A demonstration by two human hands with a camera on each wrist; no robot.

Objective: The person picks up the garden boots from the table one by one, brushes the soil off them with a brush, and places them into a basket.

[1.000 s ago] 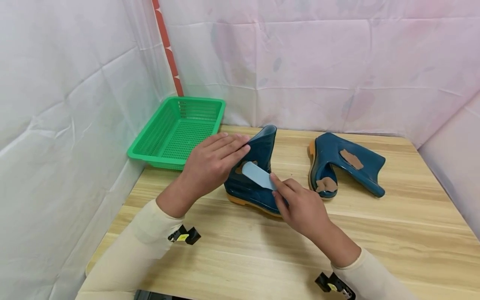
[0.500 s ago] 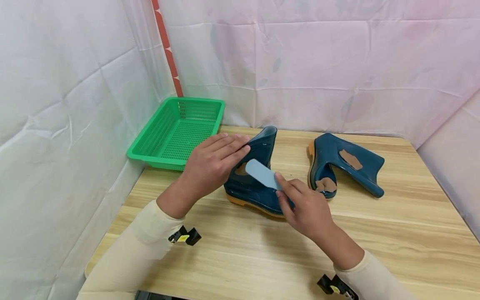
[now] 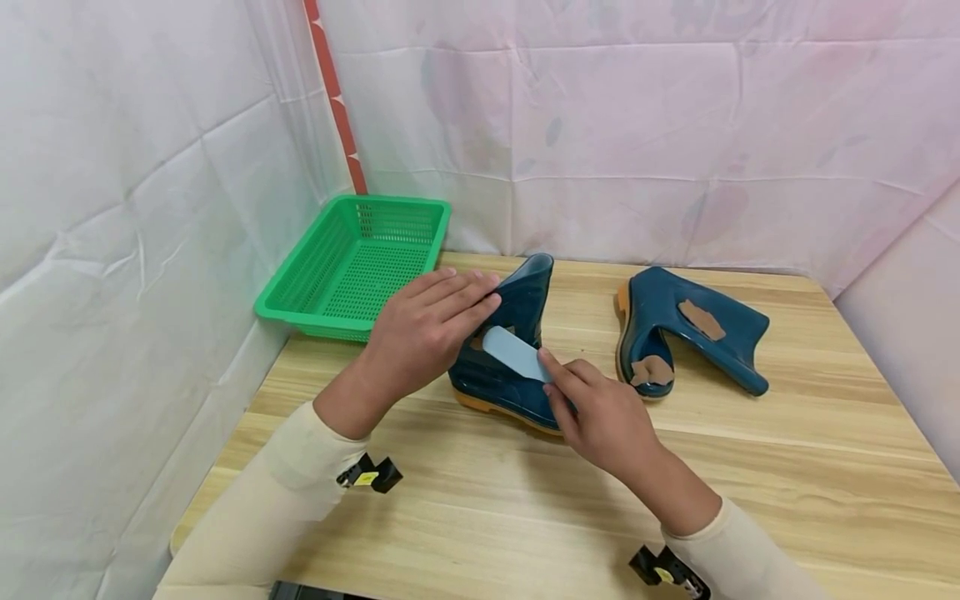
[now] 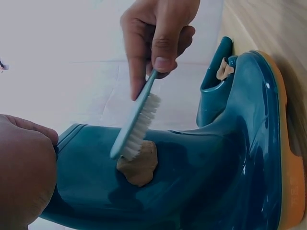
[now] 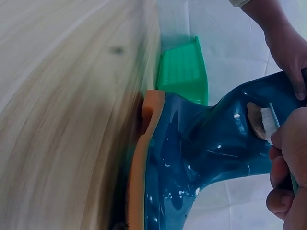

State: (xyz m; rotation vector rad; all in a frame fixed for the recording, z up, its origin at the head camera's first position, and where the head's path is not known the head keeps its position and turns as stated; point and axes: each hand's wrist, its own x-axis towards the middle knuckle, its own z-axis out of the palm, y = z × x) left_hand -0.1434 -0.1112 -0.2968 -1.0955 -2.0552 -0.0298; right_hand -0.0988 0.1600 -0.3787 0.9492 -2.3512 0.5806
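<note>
A blue rain boot with an orange sole stands upright on the table, its toe toward the right. My left hand holds the top of its shaft; part of the grip is hidden in the head view. The right hand pinches the handle of a pale blue brush, index finger laid along its back. In the left wrist view, the white bristles touch a brown, mud-like patch on the shaft. The same contact appears in the right wrist view beside the brown patch.
A second blue boot lies at the right with brown patches on its shaft and toe. At the back left is a green perforated basket. White sheeting rises behind the wooden table.
The right hand with the brush moved slightly up and right, uncovering the brown patch, then came back down and left. My left hand and the boot stayed in place.
</note>
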